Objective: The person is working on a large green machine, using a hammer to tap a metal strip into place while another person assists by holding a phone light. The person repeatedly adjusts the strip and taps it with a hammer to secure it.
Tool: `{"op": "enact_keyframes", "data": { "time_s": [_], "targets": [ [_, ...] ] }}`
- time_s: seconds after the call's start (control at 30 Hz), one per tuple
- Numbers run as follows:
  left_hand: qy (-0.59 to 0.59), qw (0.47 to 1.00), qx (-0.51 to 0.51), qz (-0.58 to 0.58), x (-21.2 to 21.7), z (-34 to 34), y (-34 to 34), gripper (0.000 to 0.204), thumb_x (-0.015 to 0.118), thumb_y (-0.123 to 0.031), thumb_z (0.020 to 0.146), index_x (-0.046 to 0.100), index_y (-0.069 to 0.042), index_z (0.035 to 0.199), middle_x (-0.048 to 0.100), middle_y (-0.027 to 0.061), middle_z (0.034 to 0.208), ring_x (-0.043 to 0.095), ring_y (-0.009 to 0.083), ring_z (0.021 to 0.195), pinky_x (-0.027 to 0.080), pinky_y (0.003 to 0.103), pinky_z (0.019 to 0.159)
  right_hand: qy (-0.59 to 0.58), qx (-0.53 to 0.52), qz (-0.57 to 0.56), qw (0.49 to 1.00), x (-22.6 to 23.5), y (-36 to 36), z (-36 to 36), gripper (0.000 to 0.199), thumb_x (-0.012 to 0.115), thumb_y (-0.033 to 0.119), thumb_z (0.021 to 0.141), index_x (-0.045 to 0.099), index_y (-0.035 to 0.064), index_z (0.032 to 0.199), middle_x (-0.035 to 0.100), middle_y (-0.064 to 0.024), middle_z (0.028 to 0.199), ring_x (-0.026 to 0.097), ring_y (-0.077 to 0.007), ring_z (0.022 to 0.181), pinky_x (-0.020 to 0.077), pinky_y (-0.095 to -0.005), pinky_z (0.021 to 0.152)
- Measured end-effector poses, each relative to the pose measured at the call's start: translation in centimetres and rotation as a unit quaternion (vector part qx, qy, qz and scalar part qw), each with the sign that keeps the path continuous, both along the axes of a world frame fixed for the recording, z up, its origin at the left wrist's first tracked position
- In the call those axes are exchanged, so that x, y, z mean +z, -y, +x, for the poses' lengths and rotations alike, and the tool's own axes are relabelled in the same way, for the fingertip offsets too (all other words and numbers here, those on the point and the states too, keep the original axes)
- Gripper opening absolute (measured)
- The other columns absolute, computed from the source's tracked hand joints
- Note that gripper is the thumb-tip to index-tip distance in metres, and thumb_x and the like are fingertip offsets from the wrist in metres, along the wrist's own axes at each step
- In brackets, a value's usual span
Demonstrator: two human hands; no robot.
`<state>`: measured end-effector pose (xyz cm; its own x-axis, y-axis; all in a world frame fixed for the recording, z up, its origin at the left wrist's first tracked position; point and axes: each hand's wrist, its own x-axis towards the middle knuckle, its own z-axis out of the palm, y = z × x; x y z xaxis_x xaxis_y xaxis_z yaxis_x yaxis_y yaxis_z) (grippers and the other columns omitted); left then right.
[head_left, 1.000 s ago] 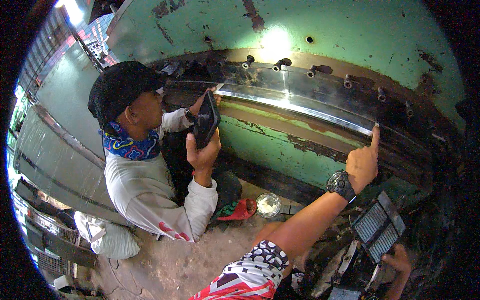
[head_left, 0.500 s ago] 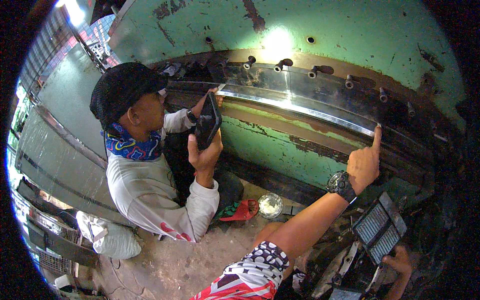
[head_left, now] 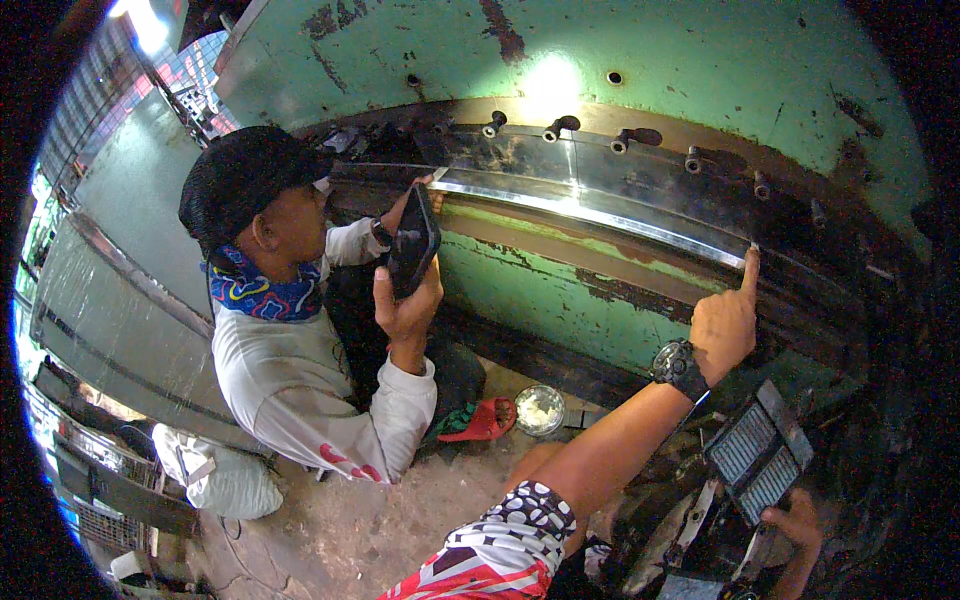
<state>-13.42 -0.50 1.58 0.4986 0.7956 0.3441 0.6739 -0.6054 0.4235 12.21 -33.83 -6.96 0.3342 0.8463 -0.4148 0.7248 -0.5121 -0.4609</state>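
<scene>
A long shiny metal strip (head_left: 590, 212) lies along the ledge of a green machine. At its right end rests the stretched-out index finger of my left hand (head_left: 723, 325); the other fingers are curled and a watch is on the wrist. At the lower right my right hand (head_left: 795, 520) grips the edge of a flat rectangular lamp (head_left: 757, 455) with ribbed panels. To the left a co-worker holds a dark phone or tablet (head_left: 415, 245) in one hand. That person's other hand is at the strip's left end, partly hidden behind the device.
Several socket-head bolts (head_left: 618, 146) stick out of the machine (head_left: 690, 60) above the strip. A bright spot of light falls on its green wall. Below are a clear round tub (head_left: 540, 410) with pale contents and a red slipper (head_left: 482, 420). A white sack (head_left: 235, 485) stands behind the co-worker.
The view has shifted very slightly, so the machine and bolts sit a little further left. Both hands and the co-worker keep their positions.
</scene>
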Motion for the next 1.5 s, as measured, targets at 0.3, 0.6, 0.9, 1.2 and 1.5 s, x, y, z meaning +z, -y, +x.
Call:
{"op": "enact_keyframes", "data": {
  "time_s": [0.3,0.6,0.9,1.2,1.5],
  "targets": [
    [0.044,0.999,-0.018,-0.008,-0.7,-0.6,-0.2,0.101,0.068,-0.011,0.083,0.005,-0.001,0.161,0.070,0.0206,0.076,0.069,0.0367,0.064,0.056,0.047,0.057,-0.052,0.015,0.035,0.998,0.2,-0.6,-0.9,0.081,0.087,0.059,0.060,0.066,-0.0034,0.107,0.066,-0.0196,0.104,0.062,-0.0338,0.098,0.0501,-0.0472,0.087],
    [0.023,1.000,-0.010,-0.012,0.0,-1.4,-0.1,0.102,0.070,-0.012,0.082,0.008,-0.001,0.161,0.069,0.0186,0.075,0.069,0.0340,0.064,0.056,0.044,0.058,-0.188,-0.031,0.043,0.981,2.5,-1.7,-3.8,0.079,0.091,0.048,0.059,0.066,-0.0027,0.114,0.068,-0.0166,0.107,0.063,-0.0326,0.100,0.0505,-0.0461,0.090],
    [0.014,1.000,-0.008,-0.014,0.3,-1.4,0.1,0.102,0.069,-0.011,0.081,0.007,-0.002,0.162,0.070,0.0188,0.075,0.069,0.0336,0.063,0.056,0.045,0.057,-0.058,0.000,-0.012,0.998,0.4,-0.4,-1.1,0.084,0.091,0.048,0.059,0.063,-0.0036,0.120,0.064,-0.0199,0.120,0.060,-0.0338,0.109,0.0483,-0.0466,0.095],
    [0.004,1.000,-0.009,-0.001,-0.1,-1.0,0.0,0.100,0.066,-0.011,0.082,0.007,-0.001,0.162,0.070,0.0171,0.072,0.069,0.0327,0.061,0.055,0.045,0.055,-0.063,-0.037,-0.021,0.997,3.6,-1.6,-4.6,0.099,0.093,0.045,0.057,0.054,-0.0057,0.133,0.061,-0.0231,0.126,0.057,-0.0371,0.121,0.0458,-0.0455,0.103],
    [0.018,1.000,-0.011,0.001,-0.2,-1.3,0.2,0.101,0.068,-0.015,0.084,0.004,-0.003,0.162,0.070,0.0187,0.074,0.069,0.0368,0.064,0.055,0.048,0.059,-0.072,-0.013,0.058,0.996,-0.4,0.1,-2.7,0.088,0.091,0.031,0.062,0.054,-0.0068,0.133,0.066,-0.0186,0.121,0.063,-0.0313,0.112,0.0491,-0.0438,0.099]
  ]
}}
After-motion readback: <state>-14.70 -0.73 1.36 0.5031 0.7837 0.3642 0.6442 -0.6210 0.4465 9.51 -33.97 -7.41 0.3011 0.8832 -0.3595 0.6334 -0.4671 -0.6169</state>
